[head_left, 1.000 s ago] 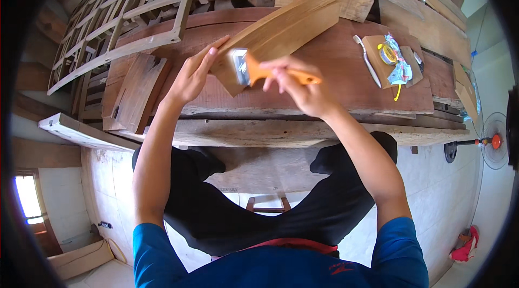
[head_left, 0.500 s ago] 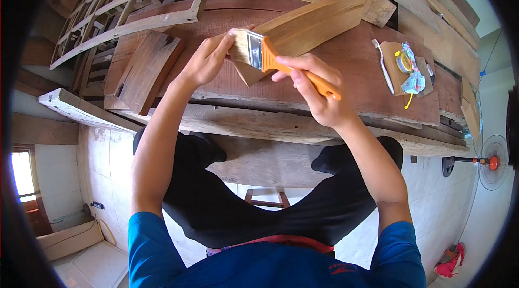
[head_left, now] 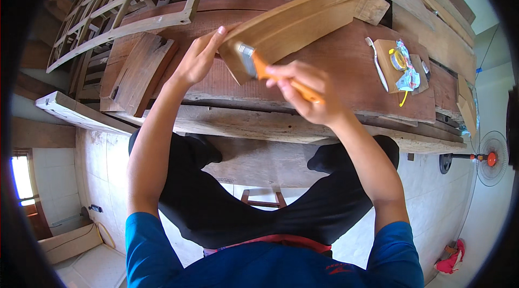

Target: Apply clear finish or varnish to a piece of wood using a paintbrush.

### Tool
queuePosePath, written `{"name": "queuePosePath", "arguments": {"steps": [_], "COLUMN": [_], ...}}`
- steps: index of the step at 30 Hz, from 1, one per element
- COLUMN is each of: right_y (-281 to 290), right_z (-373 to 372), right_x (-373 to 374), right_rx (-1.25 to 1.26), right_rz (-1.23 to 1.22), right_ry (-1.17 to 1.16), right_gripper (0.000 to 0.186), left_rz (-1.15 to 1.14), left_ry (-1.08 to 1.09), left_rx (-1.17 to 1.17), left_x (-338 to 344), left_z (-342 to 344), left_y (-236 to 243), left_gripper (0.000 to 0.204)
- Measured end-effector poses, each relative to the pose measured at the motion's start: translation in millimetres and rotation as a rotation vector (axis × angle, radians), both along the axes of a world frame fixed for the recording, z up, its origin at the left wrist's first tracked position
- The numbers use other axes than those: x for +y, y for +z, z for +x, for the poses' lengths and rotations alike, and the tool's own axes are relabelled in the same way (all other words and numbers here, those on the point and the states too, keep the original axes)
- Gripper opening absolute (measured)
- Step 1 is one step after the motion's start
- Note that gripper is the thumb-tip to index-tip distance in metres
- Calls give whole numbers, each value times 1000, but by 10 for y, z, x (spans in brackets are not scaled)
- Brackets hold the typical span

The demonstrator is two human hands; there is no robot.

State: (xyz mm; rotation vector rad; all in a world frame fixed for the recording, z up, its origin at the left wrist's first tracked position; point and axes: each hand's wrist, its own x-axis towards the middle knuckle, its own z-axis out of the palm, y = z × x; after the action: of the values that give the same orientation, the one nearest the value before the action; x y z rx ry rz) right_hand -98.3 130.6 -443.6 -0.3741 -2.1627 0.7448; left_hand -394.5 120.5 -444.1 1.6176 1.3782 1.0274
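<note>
Head view: two bare hands at a stack of timber.

Right hand (head_left: 305, 91): closed round the handle of a brush (head_left: 261, 66); fingers wrapped over it, no gap seen between hand and handle. Some blur at the fingers.

Brush: flat, orange handle, pale metal band. Head angled up and to the left, over the left end of the plank (head_left: 303, 23). Bristles blurred; whether they touch the wood cannot be told.

Left hand (head_left: 197, 61): at the plank's left end, fingers reaching up along it, one fingertip laid at the upper corner. Contact is plain; how tightly the grip is drawn in cannot be told, as part of the hand is hidden.

Plank: brown, long, a ledge along its face. Lies aslant on a reddish slab (head_left: 335, 74), right end higher in the view and overlapping a pale board (head_left: 374, 8).

Right side of slab: white toothbrush (head_left: 377, 64); yellow tape roll (head_left: 398, 59) and blue-and-white wrapper (head_left: 409, 80), close together on small wood pieces (head_left: 384, 50).

Left side: brown block (head_left: 141, 72), set aslant; wooden lattice (head_left: 157, 21) beyond it.

Far right: fan (head_left: 491, 159), orange centre.
</note>
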Motion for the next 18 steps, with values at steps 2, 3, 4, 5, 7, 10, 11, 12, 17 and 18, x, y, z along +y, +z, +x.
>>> {"name": "queuePosePath", "arguments": {"steps": [2,3,4,5,7,10,11,12,17,18], "right_y": [-109,-133,-147,-146,-87,-67,-101,-118,-64,-70], "right_z": [3,6,-6,-25,-168,-175,-127,-72,-97,-95], "right_x": [-1,-5,-6,-10,-11,-35,-44,-41,38,41], "right_rx": [-147,-146,-111,-77,60,149,29,-91,106,105], "right_rz": [-49,-49,-29,-10,71,123,-15,-154,84,82], "right_ry": [60,57,30,4,-89,-164,-65,34,-148,-146], "right_gripper": [21,21,20,20,19,18,18,19,21,21], "left_rz": [-7,19,45,45,39,13,14,6,-30,-32], "left_ry": [4,27,52,52,-2,-1,-3,9,8,10], "left_rx": [-10,30,68,68,64,-43,-45,-30,-7,-7], "left_x": [25,25,24,38,59,53,52,43,44,29], "left_z": [6,21,28,5,-34,-54,-47,-34,-46,-58], "left_y": [-2,-6,-6,-36,-95,-90,-77,-69,-37,-44], "left_gripper": [66,65,64,64,63,61,61,63,69,69]}}
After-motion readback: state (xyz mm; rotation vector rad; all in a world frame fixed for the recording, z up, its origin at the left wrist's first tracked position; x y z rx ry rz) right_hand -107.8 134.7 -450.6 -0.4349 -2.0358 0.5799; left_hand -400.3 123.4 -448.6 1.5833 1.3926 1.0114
